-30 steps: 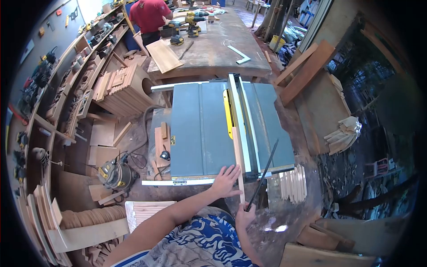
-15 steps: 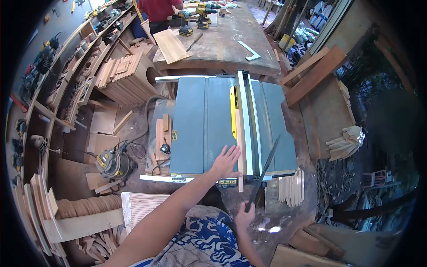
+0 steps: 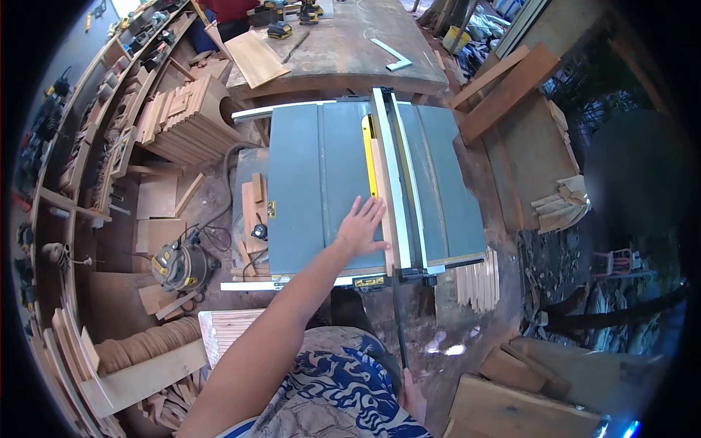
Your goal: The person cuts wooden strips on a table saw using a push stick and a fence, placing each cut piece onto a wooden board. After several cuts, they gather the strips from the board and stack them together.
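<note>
A table saw with a grey top (image 3: 296,182) stands in front of me. Its yellow insert (image 3: 369,157) lies beside a narrow wooden strip (image 3: 388,219), which runs along the metal fence (image 3: 407,197). My left hand (image 3: 360,228) rests flat with fingers spread, its fingertips against the strip's left side. Down at the front of the saw, my right hand (image 3: 412,398) is closed round the lower end of a long dark stick (image 3: 401,328). The stick's upper end is at the near end of the strip.
Behind the saw is a workbench (image 3: 336,62) with a board (image 3: 255,58), power drills and a square (image 3: 393,55). A shop vacuum (image 3: 184,264) stands at left. Timber leans at right (image 3: 511,95). A co-worker in red (image 3: 230,11) stands beyond the bench.
The strip has moved forward along the fence. The stick has swung from above the saw's right side to behind the strip, and my right hand has come lower. The view has shifted.
</note>
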`<action>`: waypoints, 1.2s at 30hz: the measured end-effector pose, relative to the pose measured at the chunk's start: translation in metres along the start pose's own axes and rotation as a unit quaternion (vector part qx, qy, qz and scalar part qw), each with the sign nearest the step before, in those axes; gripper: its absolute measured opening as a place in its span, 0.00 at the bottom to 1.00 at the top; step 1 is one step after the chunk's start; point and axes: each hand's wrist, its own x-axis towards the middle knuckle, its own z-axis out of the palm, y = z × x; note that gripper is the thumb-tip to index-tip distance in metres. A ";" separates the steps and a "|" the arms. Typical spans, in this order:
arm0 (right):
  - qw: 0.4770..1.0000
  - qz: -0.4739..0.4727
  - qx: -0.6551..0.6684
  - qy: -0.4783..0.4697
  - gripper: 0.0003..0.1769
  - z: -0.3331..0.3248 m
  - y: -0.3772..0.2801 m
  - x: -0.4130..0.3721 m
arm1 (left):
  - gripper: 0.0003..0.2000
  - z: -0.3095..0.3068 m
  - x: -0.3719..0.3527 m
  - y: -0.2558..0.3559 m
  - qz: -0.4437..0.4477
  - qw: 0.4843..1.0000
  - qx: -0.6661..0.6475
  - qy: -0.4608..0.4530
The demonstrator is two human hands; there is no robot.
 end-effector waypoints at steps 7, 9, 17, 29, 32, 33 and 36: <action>0.999 0.044 -0.017 -0.014 0.41 -0.007 -0.035 0.043 | 0.61 -0.002 0.012 -0.009 -0.002 1.000 -0.001 -0.014; 0.999 0.050 -0.003 -0.011 0.41 -0.005 -0.041 0.062 | 0.60 -0.003 0.018 -0.013 0.000 1.000 0.001 -0.008; 0.995 0.094 0.043 0.000 0.43 -0.011 -0.076 0.113 | 0.51 -0.005 0.057 -0.052 0.025 0.999 0.017 0.017; 0.996 0.075 0.050 0.004 0.45 -0.032 -0.119 0.236 | 0.32 -0.015 0.163 -0.130 -0.009 0.996 0.082 -0.021; 0.996 0.075 0.048 0.003 0.46 -0.030 -0.121 0.268 | 0.32 -0.015 0.190 -0.150 -0.030 0.996 0.075 -0.025; 0.995 0.082 0.047 -0.010 0.46 -0.033 -0.126 0.280 | 0.32 -0.017 0.199 -0.156 -0.038 0.997 0.069 -0.022; 0.992 0.099 0.059 -0.044 0.46 -0.053 -0.145 0.313 | 0.33 -0.020 0.219 -0.171 -0.066 0.996 0.043 -0.048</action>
